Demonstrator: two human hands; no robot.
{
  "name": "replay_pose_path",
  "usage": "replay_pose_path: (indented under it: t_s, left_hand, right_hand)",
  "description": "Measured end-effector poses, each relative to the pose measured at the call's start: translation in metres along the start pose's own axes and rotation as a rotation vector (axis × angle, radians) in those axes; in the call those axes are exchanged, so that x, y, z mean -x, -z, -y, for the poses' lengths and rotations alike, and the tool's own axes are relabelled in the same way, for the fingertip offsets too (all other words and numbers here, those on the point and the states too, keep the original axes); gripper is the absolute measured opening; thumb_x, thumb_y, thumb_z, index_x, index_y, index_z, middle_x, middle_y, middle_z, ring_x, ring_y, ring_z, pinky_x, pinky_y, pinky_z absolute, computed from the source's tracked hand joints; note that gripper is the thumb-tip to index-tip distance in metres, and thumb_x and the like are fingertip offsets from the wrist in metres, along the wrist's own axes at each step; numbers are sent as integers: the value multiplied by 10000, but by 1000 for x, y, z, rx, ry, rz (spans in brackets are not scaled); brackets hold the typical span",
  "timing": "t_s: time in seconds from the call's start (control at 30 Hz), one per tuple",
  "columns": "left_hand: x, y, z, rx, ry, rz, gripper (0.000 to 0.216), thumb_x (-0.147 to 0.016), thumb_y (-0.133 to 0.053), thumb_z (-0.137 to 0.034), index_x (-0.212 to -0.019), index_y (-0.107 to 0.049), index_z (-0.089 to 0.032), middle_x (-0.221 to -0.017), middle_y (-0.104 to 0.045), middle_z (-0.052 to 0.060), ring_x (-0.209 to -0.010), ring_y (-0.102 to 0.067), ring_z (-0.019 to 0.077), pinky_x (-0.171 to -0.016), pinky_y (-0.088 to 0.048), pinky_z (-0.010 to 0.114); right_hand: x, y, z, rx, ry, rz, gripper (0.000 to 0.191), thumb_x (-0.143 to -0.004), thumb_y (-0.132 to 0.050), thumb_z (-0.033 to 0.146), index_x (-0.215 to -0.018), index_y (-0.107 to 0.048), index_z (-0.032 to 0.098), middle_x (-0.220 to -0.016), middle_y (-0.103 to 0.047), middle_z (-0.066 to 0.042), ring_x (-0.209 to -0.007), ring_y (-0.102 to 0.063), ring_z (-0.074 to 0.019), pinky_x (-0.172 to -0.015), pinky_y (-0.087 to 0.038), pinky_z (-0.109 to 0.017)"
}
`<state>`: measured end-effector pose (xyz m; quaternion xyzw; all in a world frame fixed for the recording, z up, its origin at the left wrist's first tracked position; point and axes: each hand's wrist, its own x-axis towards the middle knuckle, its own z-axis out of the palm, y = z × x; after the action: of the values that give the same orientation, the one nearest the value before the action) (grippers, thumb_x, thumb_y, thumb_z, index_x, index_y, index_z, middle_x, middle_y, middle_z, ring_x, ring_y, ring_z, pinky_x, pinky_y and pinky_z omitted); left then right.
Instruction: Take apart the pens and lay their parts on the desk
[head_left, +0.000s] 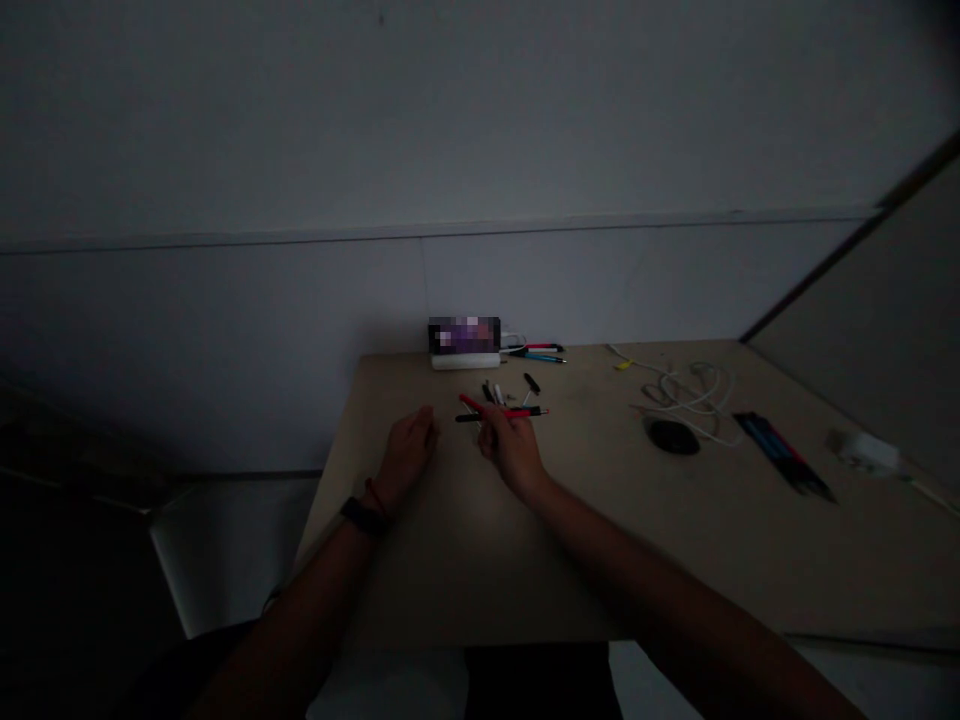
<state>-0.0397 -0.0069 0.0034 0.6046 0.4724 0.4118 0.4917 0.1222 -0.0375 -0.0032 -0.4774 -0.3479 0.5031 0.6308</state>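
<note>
My right hand is over the middle of the table, its fingers closed in a pinch around a slim red pen part. By the same fingers lies a red and black pen, partly covered by the hand; whether it is also gripped is unclear. Just to the left rests my left hand, its fingers curled in, and anything inside them is hidden. Beyond the right hand are several small pen parts, among them a white piece and a black cap.
A phone leans at the wall on a white stand. Pens lie beside it. Rightward are a coiled white cable, a black mouse, a dark packet of pens and a white power adapter.
</note>
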Motion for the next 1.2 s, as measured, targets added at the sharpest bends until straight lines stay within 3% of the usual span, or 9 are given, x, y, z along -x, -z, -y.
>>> replay_pose_path:
  t_s: [0.1,0.27,0.57,0.7,0.83,1.0,1.2]
  left_hand:
    - [1,0,0,-107,-77,-15,440,-967,-451,-539,-870,-671,-170,-570,-493,-34,-514,-463,126,-509,-350,242]
    - [5,-4,2,-294,-230,-15,260,-943,-498,-336,-985,-709,-191,-821,-708,43,-782,-652,192,-758,-496,304]
    - [4,-8,11,-303,-315,-11,164,-847,-598,-244,-971,-701,-212,-1036,-727,90,-964,-666,240,-933,-516,403]
    - [4,-8,10,-257,-302,17,230,-798,-688,-276,-1020,-703,-217,-1068,-721,84,-995,-670,246,-924,-520,395]
    - [7,-7,2,-169,-242,100,282,-816,-695,-323,-1080,-706,-226,-974,-736,59,-891,-681,220,-817,-531,346]
    - [8,-6,-5,-96,-210,110,187,-850,-654,-375,-890,-708,-201,-868,-727,33,-810,-652,192,-740,-494,297]
    - [12,-5,-11,-107,-238,156,314,-937,-512,-406,-753,-636,-184,-692,-620,-7,-639,-558,141,-660,-437,261]
  right_hand:
    - [-1,1,-1,2,-8,-31,537,-785,-662,660,-528,-471,228,-403,-421,49,-370,-388,-97,-377,-265,-247]
    - [0,3,-2,46,1,-12,589,-806,-623,699,-493,-460,228,-392,-420,37,-365,-400,-101,-386,-268,-256]
    - [2,3,-5,102,19,16,544,-835,-615,658,-526,-479,232,-408,-434,41,-391,-419,-115,-422,-318,-264]
    - [2,3,-5,104,-18,25,550,-837,-611,659,-525,-477,227,-406,-429,45,-383,-405,-107,-411,-290,-256]
    - [2,4,-6,120,-35,50,566,-817,-627,675,-508,-486,223,-399,-432,43,-382,-407,-103,-419,-297,-256]
    - [2,6,-8,156,-53,103,568,-828,-615,676,-497,-491,231,-403,-453,32,-387,-419,-110,-424,-295,-262]
    - [4,4,-5,154,-56,118,569,-836,-609,660,-491,-502,220,-411,-451,31,-389,-422,-105,-418,-300,-254]
